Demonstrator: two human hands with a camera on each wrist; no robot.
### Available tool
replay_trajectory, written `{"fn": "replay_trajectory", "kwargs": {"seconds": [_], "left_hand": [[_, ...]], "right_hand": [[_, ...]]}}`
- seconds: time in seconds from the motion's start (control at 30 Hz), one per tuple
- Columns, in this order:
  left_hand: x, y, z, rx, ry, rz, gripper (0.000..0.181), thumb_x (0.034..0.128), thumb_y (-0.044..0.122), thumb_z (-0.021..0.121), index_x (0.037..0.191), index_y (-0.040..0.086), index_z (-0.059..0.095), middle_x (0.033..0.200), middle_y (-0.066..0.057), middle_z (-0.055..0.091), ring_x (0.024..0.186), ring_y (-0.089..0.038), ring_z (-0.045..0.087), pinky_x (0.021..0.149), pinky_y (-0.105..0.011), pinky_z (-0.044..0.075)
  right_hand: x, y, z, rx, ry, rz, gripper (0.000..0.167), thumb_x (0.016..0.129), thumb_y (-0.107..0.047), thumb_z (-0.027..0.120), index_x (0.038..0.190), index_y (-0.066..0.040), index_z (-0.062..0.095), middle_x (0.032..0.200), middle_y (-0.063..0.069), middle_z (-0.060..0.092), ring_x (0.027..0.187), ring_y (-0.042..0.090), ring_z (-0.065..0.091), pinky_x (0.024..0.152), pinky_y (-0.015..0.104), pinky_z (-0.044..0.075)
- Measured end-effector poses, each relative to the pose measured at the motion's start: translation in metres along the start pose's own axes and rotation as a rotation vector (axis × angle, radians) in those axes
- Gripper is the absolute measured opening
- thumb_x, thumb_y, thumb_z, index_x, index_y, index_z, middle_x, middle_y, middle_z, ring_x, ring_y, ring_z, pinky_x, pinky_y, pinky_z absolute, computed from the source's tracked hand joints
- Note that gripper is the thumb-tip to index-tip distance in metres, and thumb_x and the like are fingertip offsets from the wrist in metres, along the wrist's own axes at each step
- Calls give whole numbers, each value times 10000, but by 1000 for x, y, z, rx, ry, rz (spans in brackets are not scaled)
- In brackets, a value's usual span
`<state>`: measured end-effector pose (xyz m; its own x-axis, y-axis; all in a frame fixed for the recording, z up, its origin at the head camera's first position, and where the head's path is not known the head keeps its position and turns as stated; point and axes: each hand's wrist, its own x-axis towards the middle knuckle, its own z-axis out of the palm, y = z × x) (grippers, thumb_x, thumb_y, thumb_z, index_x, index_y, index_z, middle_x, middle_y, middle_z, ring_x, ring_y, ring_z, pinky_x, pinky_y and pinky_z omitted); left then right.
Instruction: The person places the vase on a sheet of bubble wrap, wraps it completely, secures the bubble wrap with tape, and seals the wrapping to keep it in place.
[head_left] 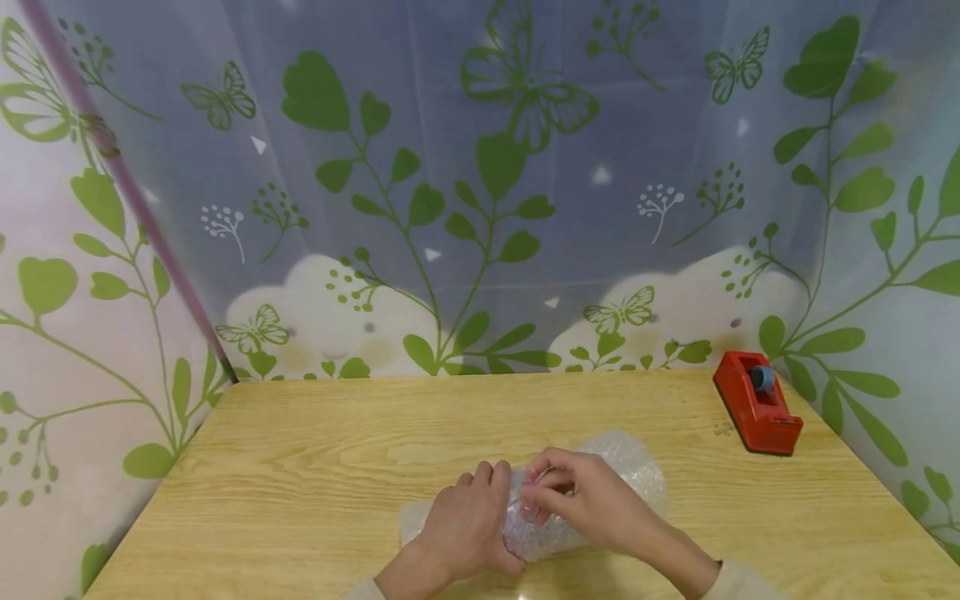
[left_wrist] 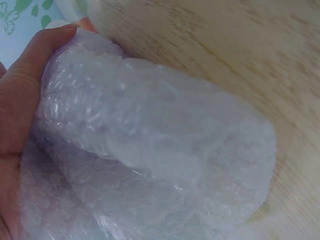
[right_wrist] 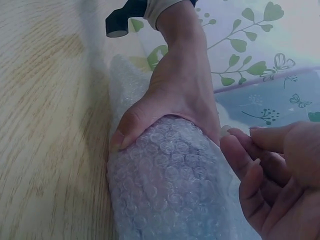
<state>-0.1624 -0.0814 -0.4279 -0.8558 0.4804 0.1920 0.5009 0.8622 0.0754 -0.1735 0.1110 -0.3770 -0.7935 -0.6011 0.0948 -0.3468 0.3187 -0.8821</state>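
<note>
A roll-shaped bundle in clear bubble wrap (head_left: 630, 471) lies on the table, a faint purplish tint showing through; what is inside cannot be made out. My left hand (head_left: 465, 521) grips it across the middle, thumb on the near side and fingers over the far side. In the left wrist view, one end of the bubble wrap (left_wrist: 160, 110) sticks out loosely past the hand. Over the bundle, my right hand (head_left: 596, 500) has its thumb and finger pinched on a small clear strip that looks like tape (right_wrist: 225, 130), close beside the left hand.
A red tape dispenser (head_left: 757, 408) with a small bluish roll (head_left: 762, 379) stands at the table's back right. Behind the wood-grain table (head_left: 315, 442) hangs a curtain (head_left: 420, 275) printed with leaves and butterflies. A black device (right_wrist: 122, 22) sits at the left wrist.
</note>
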Motion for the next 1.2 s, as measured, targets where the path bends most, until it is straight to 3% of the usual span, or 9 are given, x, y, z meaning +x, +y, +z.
{"fn": "replay_trajectory", "kwargs": {"seconds": [0.23,0.3,0.43,0.53,0.73,1.0,1.2], "left_hand": [[-1,0,0,-9,3,-10,795,512,574,830,1003,101,422,784,2,430,578,-110,414,431,-228,360],[-1,0,0,-13,2,-13,799,509,570,832,1008,97,425,788,-1,436,583,-116,426,434,-233,368],[-1,0,1,-14,3,-16,812,503,568,834,1020,88,434,798,-11,450,593,-129,450,437,-243,381],[-1,0,1,-21,-2,-18,811,505,567,835,1022,87,434,798,-13,448,591,-129,447,436,-246,382],[-1,1,1,-20,0,-12,803,507,574,834,1003,92,425,780,-6,432,572,-122,423,426,-240,366],[-1,0,1,-23,11,-13,787,507,564,828,997,98,424,767,1,421,564,-116,408,420,-234,350],[-1,0,1,-25,26,-9,782,500,551,832,995,99,428,773,0,435,572,-119,425,428,-242,366]], "right_hand": [[0,-4,-5,77,14,74,197,954,-263,582,991,-81,651,824,56,694,661,247,667,411,265,433],[0,-5,-6,64,21,79,207,949,-282,589,989,-92,662,868,64,691,686,242,669,424,278,449],[0,-6,-7,-16,56,35,162,923,-296,627,953,-156,704,1038,54,653,807,178,629,569,292,497],[0,-7,-7,-48,66,16,135,909,-282,647,917,-168,719,1015,17,651,819,140,592,646,289,498],[0,-6,-6,-15,32,18,136,895,-239,667,925,-113,711,827,-25,664,716,118,590,609,274,496],[0,-1,-6,11,-44,-5,155,923,-225,635,989,-98,697,835,-3,650,703,122,583,592,272,492],[-3,0,-12,61,-30,-41,225,978,-233,545,1028,-95,715,920,71,629,680,98,490,587,264,450]]}}
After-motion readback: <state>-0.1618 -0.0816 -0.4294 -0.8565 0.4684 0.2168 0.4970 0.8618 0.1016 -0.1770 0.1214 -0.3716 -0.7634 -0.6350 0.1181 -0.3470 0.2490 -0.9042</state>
